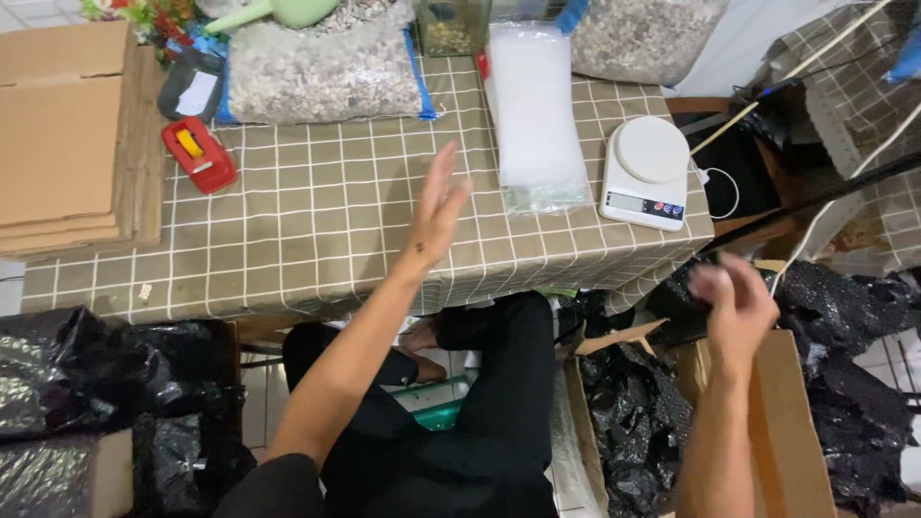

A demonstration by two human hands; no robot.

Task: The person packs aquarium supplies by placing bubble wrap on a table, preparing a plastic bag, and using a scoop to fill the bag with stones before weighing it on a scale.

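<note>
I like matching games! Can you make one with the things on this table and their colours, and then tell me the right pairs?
Things:
1. tape dispenser
2. kitchen scale
3. flat cardboard stack
4. scoop

Colours:
A. white
B. pale green
C. red
D. brown

Pairs: 1-C, 2-A, 3-D, 4-B

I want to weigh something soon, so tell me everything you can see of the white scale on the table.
The kitchen scale is white, plastic by its look, with a round weighing platform on a squarish body. A grey display strip with small red and blue buttons runs along its front edge. It sits flat near the right edge of the checked tablecloth, nothing on its platform, beside a stack of clear plastic bags. A white cord loops at its right side.
</note>
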